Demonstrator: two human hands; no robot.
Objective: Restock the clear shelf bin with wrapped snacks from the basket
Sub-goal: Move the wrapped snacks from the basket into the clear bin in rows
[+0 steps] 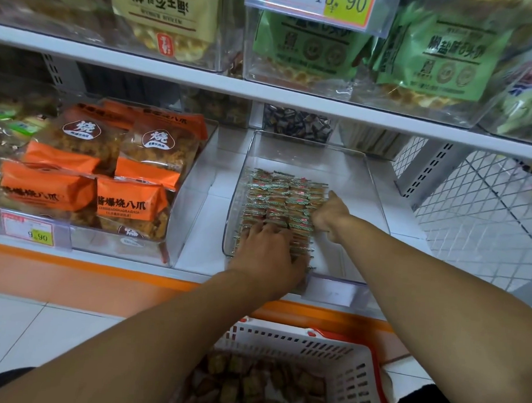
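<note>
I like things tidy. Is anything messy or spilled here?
Nothing is spilled. The wrapped snacks lie in neat rows on the left of the clear bin, both hands on them. The bin's right side is bare.

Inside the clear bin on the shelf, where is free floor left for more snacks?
In the clear plastic shelf bin, bare floor shows behind the rows of small wrapped snacks, toward the back wall, and along the right wall beyond the right hand. The front-left is crowded: snacks lie packed there under the left hand.
</note>
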